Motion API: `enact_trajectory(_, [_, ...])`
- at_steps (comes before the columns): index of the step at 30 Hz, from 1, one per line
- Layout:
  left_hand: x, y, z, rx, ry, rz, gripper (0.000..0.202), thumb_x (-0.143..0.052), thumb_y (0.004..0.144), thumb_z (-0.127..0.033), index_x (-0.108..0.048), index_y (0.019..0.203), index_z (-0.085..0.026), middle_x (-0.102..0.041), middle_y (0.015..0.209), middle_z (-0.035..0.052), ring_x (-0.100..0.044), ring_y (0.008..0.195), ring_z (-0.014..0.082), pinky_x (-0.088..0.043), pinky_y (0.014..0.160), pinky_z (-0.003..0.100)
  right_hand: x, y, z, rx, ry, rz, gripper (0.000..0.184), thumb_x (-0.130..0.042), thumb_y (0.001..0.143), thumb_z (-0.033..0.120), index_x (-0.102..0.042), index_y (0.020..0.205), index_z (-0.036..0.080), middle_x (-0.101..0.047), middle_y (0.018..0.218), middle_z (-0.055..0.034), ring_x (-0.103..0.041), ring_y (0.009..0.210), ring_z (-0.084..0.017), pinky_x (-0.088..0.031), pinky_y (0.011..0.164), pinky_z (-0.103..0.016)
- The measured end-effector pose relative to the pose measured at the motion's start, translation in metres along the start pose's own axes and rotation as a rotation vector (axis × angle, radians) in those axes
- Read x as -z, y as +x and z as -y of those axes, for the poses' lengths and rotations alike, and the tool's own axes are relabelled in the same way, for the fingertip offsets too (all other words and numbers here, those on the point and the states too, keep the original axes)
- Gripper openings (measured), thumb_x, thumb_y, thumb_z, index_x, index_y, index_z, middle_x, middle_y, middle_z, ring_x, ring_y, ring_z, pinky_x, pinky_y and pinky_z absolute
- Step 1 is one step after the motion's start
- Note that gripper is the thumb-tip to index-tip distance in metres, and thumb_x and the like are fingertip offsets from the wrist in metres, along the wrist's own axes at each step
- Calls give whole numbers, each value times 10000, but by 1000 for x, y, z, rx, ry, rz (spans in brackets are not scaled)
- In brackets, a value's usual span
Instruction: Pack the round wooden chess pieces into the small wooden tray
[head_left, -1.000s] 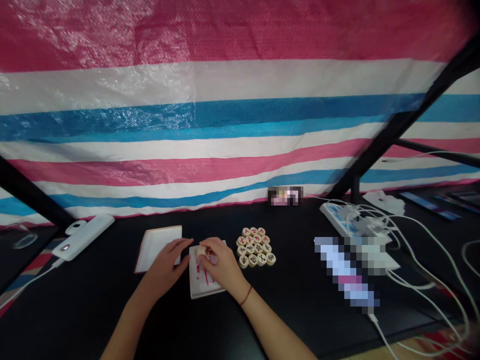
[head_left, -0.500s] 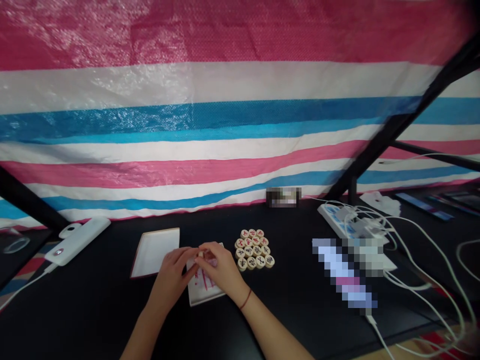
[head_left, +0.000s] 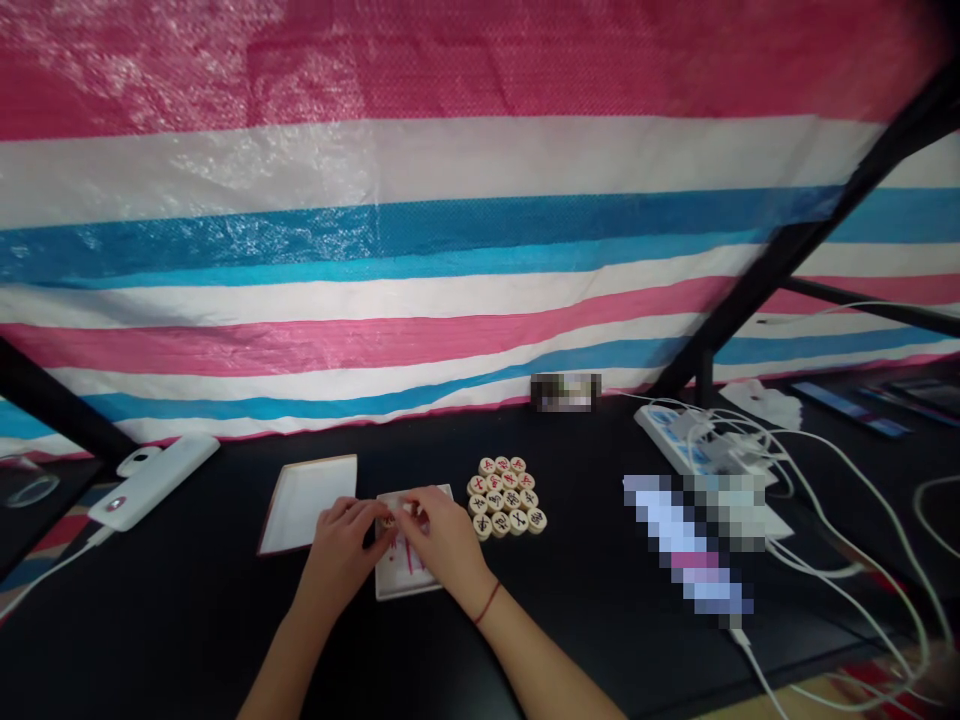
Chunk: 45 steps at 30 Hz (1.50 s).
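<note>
My left hand [head_left: 343,545] and my right hand [head_left: 442,535] meet over a small white box [head_left: 405,580] with red marks inside, lying on the black table [head_left: 570,620]. Their fingertips pinch together on a small round wooden game piece [head_left: 390,520]. Just right of my right hand sits a tight cluster of several round wooden pieces [head_left: 506,495] with red and black characters. The box's white lid [head_left: 304,490] lies flat to the left of my left hand.
A white power bank [head_left: 154,478] with a cable lies at the far left. A power strip [head_left: 694,445] with tangled white cables sits at the right. A striped tarp [head_left: 450,230] hangs behind the table, crossed by black frame bars [head_left: 787,250].
My left hand moved right from the lid's edge to join my right hand over the box. Both hands now pinch the piece together.
</note>
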<state>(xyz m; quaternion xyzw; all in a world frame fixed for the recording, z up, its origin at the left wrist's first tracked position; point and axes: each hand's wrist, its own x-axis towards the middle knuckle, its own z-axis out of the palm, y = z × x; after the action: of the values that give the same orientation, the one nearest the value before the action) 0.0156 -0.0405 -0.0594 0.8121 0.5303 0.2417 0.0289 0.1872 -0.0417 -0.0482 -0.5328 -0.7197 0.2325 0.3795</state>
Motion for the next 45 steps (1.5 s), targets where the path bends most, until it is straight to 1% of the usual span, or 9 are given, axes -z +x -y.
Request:
enact_trajectory(14, [-2, 16, -13, 1, 144, 108, 176, -545, 822, -120, -663, 910, -216, -715, 989, 59, -607, 923, 265, -468, 776, 400, 3, 0, 2, 13, -7, 35, 138, -622, 853, 186, -667, 982, 207, -689, 926, -23, -635, 823, -168, -482, 757, -267])
enact_trajectory(18, [-11, 17, -10, -25, 117, 62, 151, -541, 808, -98, -640, 884, -184, -642, 1098, 104, -599, 949, 255, -502, 827, 396, 4, 0, 3, -2, -21, 71, 139, -607, 864, 196, -670, 987, 210, -690, 940, -26, -632, 856, -175, -472, 766, -269])
enact_trajectory(22, [-20, 17, -3, 4, 76, -17, 259, -568, 787, -91, -622, 1029, -165, -592, 1202, 145, -565, 1088, 296, -496, 906, 439, 3, 0, 2, 9, -7, 77, 166, -597, 861, 179, -655, 1012, 218, -675, 961, -28, -624, 856, -168, -470, 779, -265])
enact_trajectory(25, [-24, 17, 0, -5, -11, 16, 321, -554, 803, -96, -599, 1113, -169, -630, 1143, 124, -601, 1027, 272, -514, 889, 425, 2, -1, -1, 29, 3, 62, 163, -574, 853, 138, -645, 976, 218, -634, 981, -33, -612, 846, -165, -482, 779, -274])
enact_trajectory(29, [-23, 18, -1, -20, -95, 34, 282, -546, 828, -146, -615, 1098, -191, -659, 1059, 94, -630, 942, 247, -536, 831, 400, -1, -1, -4, 63, 28, -18, 209, -539, 832, 77, -644, 953, 211, -543, 1127, -72, -605, 887, -160, -490, 850, -309])
enact_trajectory(31, [-23, 18, -3, -6, -101, 21, 272, -551, 827, -160, -625, 1087, -193, -662, 1041, 94, -633, 922, 247, -537, 812, 397, -1, -1, -5, 88, 30, -39, 235, -528, 822, 61, -647, 958, 210, -522, 1130, -77, -600, 884, -159, -492, 859, -317])
enact_trajectory(35, [-23, 15, -7, 30, -120, 49, 235, -542, 828, -159, -643, 1038, -195, -667, 990, 91, -633, 888, 245, -533, 794, 395, 0, -1, -5, 112, -3, 8, 312, -495, 810, 33, -636, 1022, 214, -541, 1091, -76, -591, 895, -170, -497, 840, -322])
enact_trajectory(39, [-26, 12, -8, 66, -176, 68, 262, -531, 811, -138, -634, 1042, -201, -670, 1016, 90, -634, 917, 247, -529, 826, 415, -2, 0, -4, 92, -10, 32, 305, -497, 784, 32, -599, 1020, 197, -573, 1056, -73, -593, 889, -181, -502, 805, -312])
enact_trajectory(45, [-33, 7, -6, 90, -237, 2, 371, -561, 795, -181, -595, 1164, -191, -664, 1130, 112, -630, 1040, 273, -520, 907, 460, 1, 2, -6, 62, 38, -36, 223, -510, 770, 69, -570, 948, 190, -577, 983, -63, -585, 862, -186, -496, 784, -312])
